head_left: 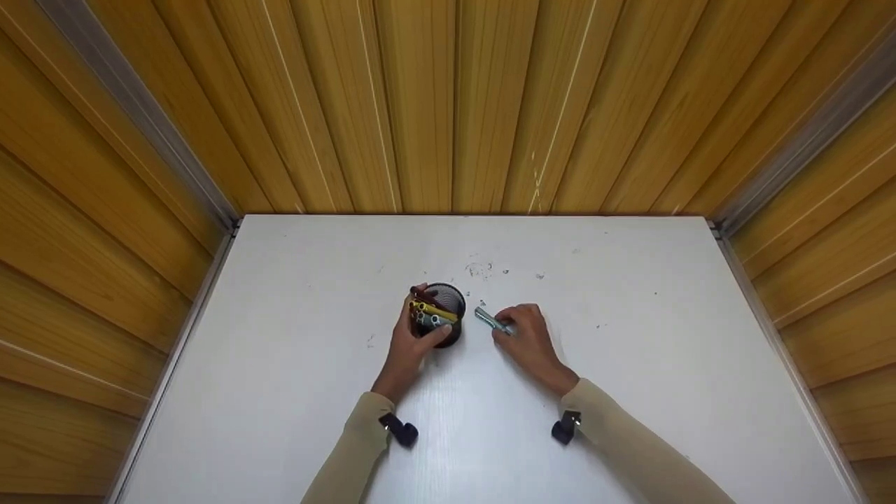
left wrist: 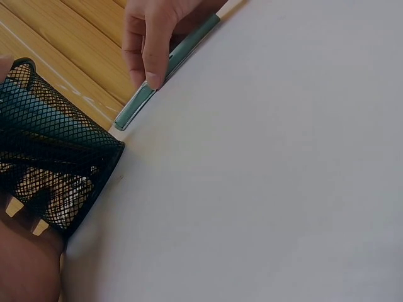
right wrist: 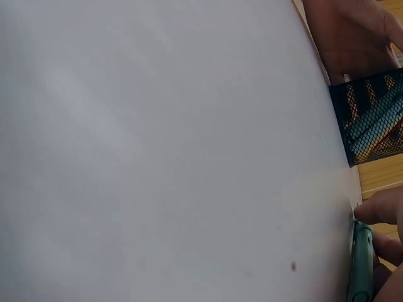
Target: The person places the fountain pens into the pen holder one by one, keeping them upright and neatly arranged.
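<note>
My left hand grips a black mesh pen holder, thumb on the near side and fingers round the far left. Several pens stand in it, among them dark red, yellow and grey-green ones; the mesh shows them leaning inside. A short way to the right, my right hand pinches a slim teal pen between thumb and fingers. This pen lies low along the white tabletop, its free end pointing at the holder. In the right wrist view the pen's rounded end shows beside the fingers.
The white table has small dark marks beyond the holder. Wood-patterned panels wall in the back and both sides. A small black camera sits on each wrist, on beige sleeves.
</note>
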The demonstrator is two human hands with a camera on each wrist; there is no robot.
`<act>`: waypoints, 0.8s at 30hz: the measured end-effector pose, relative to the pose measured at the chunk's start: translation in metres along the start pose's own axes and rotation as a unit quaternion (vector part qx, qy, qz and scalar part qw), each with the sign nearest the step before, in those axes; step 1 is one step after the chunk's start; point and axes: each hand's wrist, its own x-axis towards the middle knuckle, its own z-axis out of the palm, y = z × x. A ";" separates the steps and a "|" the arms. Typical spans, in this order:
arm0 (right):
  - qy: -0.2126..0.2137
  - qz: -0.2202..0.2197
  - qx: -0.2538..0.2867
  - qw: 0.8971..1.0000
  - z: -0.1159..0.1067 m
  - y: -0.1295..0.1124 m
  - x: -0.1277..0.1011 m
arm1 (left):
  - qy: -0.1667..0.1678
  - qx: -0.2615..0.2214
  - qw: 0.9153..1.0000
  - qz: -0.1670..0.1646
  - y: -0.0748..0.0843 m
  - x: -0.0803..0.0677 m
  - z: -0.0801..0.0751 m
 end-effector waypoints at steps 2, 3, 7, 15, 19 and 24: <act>-0.002 0.008 0.002 1.000 -0.001 -0.001 0.001 | 0.000 -0.003 1.000 0.000 0.000 0.000 0.000; -0.003 0.012 0.003 1.000 -0.001 -0.001 0.001 | 0.000 -0.003 1.000 -0.001 0.000 0.001 0.000; -0.003 0.024 0.007 1.000 -0.004 -0.003 0.002 | -0.003 0.002 1.000 -0.013 0.000 0.000 -0.001; -0.008 0.023 0.017 1.000 -0.017 -0.012 0.005 | -0.002 -0.002 1.000 -0.020 0.001 0.000 -0.003; -0.008 0.018 0.035 0.999 -0.026 -0.016 0.007 | 0.002 0.001 1.000 -0.026 0.000 0.001 -0.004; 0.002 0.007 0.063 0.998 -0.036 -0.021 0.007 | -0.002 0.000 1.000 -0.017 -0.002 0.002 -0.004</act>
